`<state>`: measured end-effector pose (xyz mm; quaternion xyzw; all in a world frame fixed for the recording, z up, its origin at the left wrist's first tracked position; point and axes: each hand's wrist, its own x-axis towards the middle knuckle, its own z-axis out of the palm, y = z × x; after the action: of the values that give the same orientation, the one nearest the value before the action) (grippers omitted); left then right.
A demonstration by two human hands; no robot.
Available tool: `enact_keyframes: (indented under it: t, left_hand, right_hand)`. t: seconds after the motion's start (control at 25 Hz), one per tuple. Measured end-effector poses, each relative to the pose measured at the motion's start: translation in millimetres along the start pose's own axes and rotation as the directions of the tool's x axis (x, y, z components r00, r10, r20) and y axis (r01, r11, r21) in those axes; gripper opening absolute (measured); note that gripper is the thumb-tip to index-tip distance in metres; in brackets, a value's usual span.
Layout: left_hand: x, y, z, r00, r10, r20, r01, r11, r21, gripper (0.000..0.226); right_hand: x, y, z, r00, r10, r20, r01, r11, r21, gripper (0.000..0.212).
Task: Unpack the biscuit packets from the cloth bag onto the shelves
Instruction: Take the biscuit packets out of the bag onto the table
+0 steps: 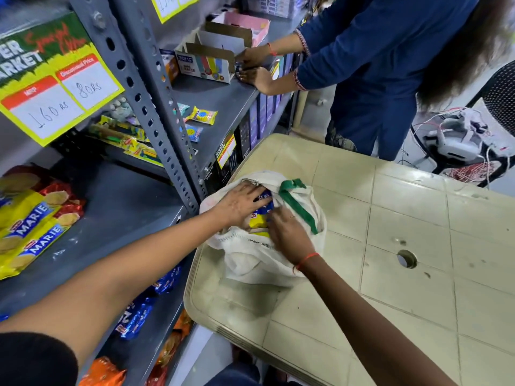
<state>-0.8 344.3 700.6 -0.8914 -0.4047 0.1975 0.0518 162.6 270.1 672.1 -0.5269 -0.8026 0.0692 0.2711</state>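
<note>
At the far left, yellow Marie biscuit packets [26, 232] lie on the grey metal shelf [117, 218], with a red packet [60, 195] partly under them — above hangs a yellow price sign [53, 87]. On the shelf below, blue packets [138, 316] and orange packets [104, 371] show past the forearm. The left hand [239, 203] reaches over the shelf edge into the mouth of the white cloth bag [250, 254], fingers spread flat and pressing on a yellow-and-blue biscuit packet [260, 215] inside. Just beside it, the right hand [289, 236] rests on the same packet and the bag's rim, fingers bent; whether they actually grip the packet or only the cloth is hard to tell. The bag's green handle [296, 201] curls just past the fingers. The bag sits at the near-left corner of a cream plastic table [404, 218]. Beyond — a second person in blue [384, 65] has both hands at a cardboard display box [206, 62] on an upper shelf.
</note>
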Motion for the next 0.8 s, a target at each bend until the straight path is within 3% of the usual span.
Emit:
enact_keyframes:
  t: [0.04, 0.12, 0.2, 0.28, 0.32, 0.4, 0.48, 0.56, 0.64, 0.68, 0.72, 0.8]
  left_hand:
    - [0, 1, 2, 1.0, -0.02, -0.012, 0.02, 1.0, 0.011, 0.094]
    - [-1, 3, 6, 0.995, -0.093, -0.02, 0.094, 0.995, 0.044, 0.093]
    - [-7, 2, 6, 0.983, -0.172, 0.067, 0.164, 0.98, 0.109, 0.085]
    - [-15, -6, 6, 0.949, -0.253, 0.19, 0.217, 0.957, 0.192, 0.077]
    - [-21, -12, 6, 0.92, -0.294, 0.26, 0.234, 0.943, 0.238, 0.074]
    - [-32, -23, 7, 0.849, -0.361, 0.385, 0.245, 0.916, 0.318, 0.07]
    - [-38, -27, 3, 0.813, -0.388, 0.435, 0.257, 0.908, 0.33, 0.073]
    - [-38, -18, -11, 0.873, -0.326, 0.363, 0.242, 0.935, 0.258, 0.07]
    - [-31, 1, -20, 0.977, -0.133, 0.167, 0.116, 0.988, 0.106, 0.056]
    - [-27, 10, -21, 0.994, -0.027, 0.104, 0.025, 0.999, 0.021, 0.058]
    - [-22, 14, -20, 0.995, 0.046, 0.088, -0.042, 0.998, -0.051, 0.071]
    - [-13, 7, -14, 0.986, 0.035, 0.16, -0.016, 0.993, -0.12, 0.109]
  right_hand:
    - [-6, -2, 9, 0.988, -0.117, 0.101, 0.126, 0.988, -0.087, 0.012]
    - [-12, -4, 10, 0.939, -0.069, 0.336, 0.151, 0.962, -0.226, 0.017]
    - [-11, -4, 3, 0.911, -0.067, 0.407, 0.212, 0.922, -0.322, 0.021]
    - [-8, -2, -23, 0.899, 0.12, 0.422, 0.09, 0.892, -0.444, 0.011]
    - [-4, 2, -33, 0.855, 0.247, 0.456, -0.02, 0.894, -0.448, 0.013]
    - [-1, 19, -47, 0.758, 0.467, 0.456, -0.257, 0.856, -0.449, 0.053]
    - [-3, 26, -52, 0.736, 0.536, 0.414, -0.369, 0.83, -0.417, 0.094]
    - [-5, 22, -47, 0.719, 0.555, 0.418, -0.44, 0.829, -0.344, 0.118]
    - [-4, 17, -41, 0.696, 0.553, 0.458, -0.453, 0.833, -0.317, 0.129]
    - [-1, 19, -38, 0.688, 0.556, 0.466, -0.464, 0.831, -0.307, 0.132]
    - [3, 23, -38, 0.682, 0.56, 0.47, -0.486, 0.828, -0.281, 0.136]
    - [11, 37, -35, 0.665, 0.557, 0.497, -0.533, 0.821, -0.207, 0.136]
